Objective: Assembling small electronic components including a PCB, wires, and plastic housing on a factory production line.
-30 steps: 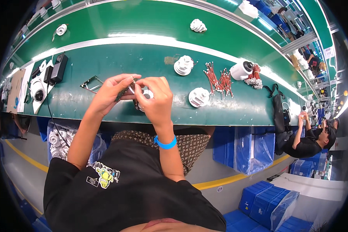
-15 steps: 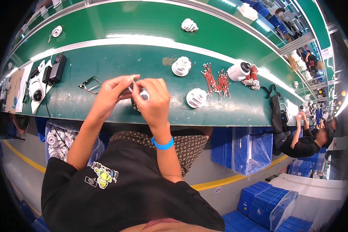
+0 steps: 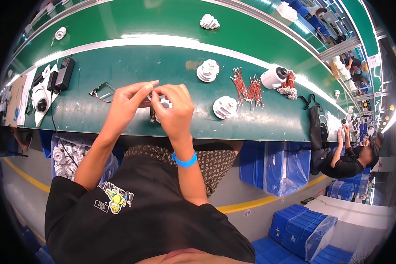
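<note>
Above the green bench [image 3: 132, 61], my left hand [image 3: 126, 103] and my right hand [image 3: 176, 108] meet at their fingertips. Both are closed in a pinch around something small, mostly hidden by the fingers. Below the fingers, part of a white piece [image 3: 166, 103] and a dark piece [image 3: 153, 115] show; most of each is covered by my right hand. Left of my left hand lies a thin dark frame-like item [image 3: 102, 92]. To the right of my right hand sits a white stepped round part [image 3: 225, 107], with a similar white part [image 3: 207, 70] behind it.
Loose red wires [image 3: 246, 90], a white cylindrical housing [image 3: 272, 78] and a bundled wire bunch [image 3: 288, 86] lie farther right. A black power adapter [image 3: 66, 72] and a white dome device [image 3: 40, 99] stand left. Below the bench are a bin of white parts [image 3: 68, 154] and blue crates [image 3: 268, 167].
The view has shifted slightly. Both hands stay together at the same spot, with the fingertips drawn a little closer; nothing has been put down or picked up.
</note>
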`<act>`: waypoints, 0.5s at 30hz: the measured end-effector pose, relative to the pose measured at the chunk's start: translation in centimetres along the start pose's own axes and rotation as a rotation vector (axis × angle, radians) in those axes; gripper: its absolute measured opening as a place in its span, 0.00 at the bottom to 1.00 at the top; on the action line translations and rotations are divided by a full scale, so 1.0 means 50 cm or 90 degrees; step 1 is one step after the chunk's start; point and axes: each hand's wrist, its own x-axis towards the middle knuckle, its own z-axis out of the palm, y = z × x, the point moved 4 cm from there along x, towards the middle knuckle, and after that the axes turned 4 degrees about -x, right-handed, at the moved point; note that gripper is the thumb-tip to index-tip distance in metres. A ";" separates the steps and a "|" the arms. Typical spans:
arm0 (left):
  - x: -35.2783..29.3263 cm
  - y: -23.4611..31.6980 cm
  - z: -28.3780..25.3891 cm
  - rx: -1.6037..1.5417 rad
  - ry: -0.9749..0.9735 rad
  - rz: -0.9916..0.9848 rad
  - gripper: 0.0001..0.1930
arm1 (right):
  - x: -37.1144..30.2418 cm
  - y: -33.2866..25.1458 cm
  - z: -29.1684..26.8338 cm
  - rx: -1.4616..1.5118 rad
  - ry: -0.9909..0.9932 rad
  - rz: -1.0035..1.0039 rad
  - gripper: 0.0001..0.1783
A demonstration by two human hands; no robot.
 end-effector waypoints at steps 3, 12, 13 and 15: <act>-0.002 -0.008 -0.002 -0.015 0.022 -0.018 0.17 | -0.001 0.008 -0.003 0.024 -0.023 0.025 0.07; 0.008 0.010 -0.066 -0.091 -0.073 -0.020 0.18 | -0.052 0.107 -0.118 0.085 -0.230 0.371 0.28; 0.009 0.004 -0.073 -0.095 -0.078 -0.028 0.18 | -0.086 0.120 -0.112 0.081 -0.264 0.390 0.31; 0.007 -0.008 -0.090 -0.038 -0.047 -0.059 0.18 | -0.131 0.110 -0.104 0.057 -0.346 0.416 0.35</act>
